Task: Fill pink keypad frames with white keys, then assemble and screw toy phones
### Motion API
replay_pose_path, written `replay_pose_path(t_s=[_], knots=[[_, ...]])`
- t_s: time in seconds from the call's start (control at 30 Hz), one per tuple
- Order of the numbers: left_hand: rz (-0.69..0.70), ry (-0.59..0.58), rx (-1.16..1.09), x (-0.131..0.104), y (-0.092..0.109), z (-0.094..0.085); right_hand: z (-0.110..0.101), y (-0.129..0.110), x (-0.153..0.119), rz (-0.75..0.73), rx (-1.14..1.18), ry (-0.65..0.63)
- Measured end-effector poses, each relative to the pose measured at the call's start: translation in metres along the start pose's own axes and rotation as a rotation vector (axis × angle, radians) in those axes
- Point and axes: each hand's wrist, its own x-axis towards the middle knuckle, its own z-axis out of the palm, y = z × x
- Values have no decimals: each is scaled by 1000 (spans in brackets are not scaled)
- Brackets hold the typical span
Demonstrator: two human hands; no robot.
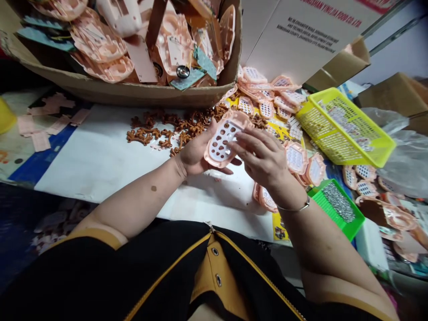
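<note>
at the near edge of the white sheet (133,178), right of the middle, a small stack of pink shells (265,198) lies below the right wrist. further right, a green tray (356,225) holds many small silvery metal pieces (337,203).

a little farther in, at the middle, the pink shell (222,140) is held above the white sheet, tilted, with its white perforated insert (220,143) facing up. the left hand (197,154) is grasping the pink shell from the left and from below, palm up, with the thumb along its left edge and the fingers spread beneath. the right hand (265,158) comes in from the right with its fingers bent over the insert and the shell's right side; whether it pinches anything small is hidden by the fingers.

just right of the right hand, more shells with white inserts (296,158) lie grouped near the green tray. at the far left, flat pale pink pieces (40,140) lie loosely scattered, some overlapping.

beyond the hands, brown bone-shaped pieces (165,133) are heaped across the sheet. to the far right, a yellow basket (351,154) holds small pale pieces (344,118), and left of it more pink shells are piled (282,96). farthest off, an open cardboard box (150,96) full of pink shell parts (100,44) stands at left, with a printed white carton (301,31) right of it.
</note>
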Motion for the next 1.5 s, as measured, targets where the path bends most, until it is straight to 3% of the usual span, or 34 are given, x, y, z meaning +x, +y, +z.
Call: replay_pose_path(t_s=[0.07,0.2,0.27,0.33,0.4,0.47,0.63,0.77,0.83,0.9,1.03,1.13,1.27,1.37,1.5], knots=[[105,68,2,-1,6,1,2,-2,9,56,23,-76],[370,168,66,-8,27,4,0,-7,25,253,109,15],[461,222,105,-13,39,5,0,-9,31,390,173,-17],[500,298,100,-16,48,7,4,-13,36,466,277,-224],[532,366,42,-17,53,8,14,-20,44,471,368,-505],[563,403,-25,-17,55,11,27,-31,54,473,382,-694],[534,448,-96,-20,57,11,57,-58,79,515,322,-776],[517,432,-84,-23,57,8,58,-54,71,493,365,-841],[518,440,-87,-23,57,8,52,-48,59,508,416,-802],[528,455,-92,-21,56,10,44,-42,46,612,529,-673],[497,406,-87,-15,47,10,28,-34,26,1083,1064,-247],[455,343,-75,-9,36,6,15,-32,16,1268,1382,-26],[432,303,-58,-4,21,2,4,-35,7,1310,1413,91],[327,273,-28,-3,13,1,2,-36,1,1309,1358,161],[230,228,-2,-3,4,1,-1,-34,-1,1254,1074,117]])
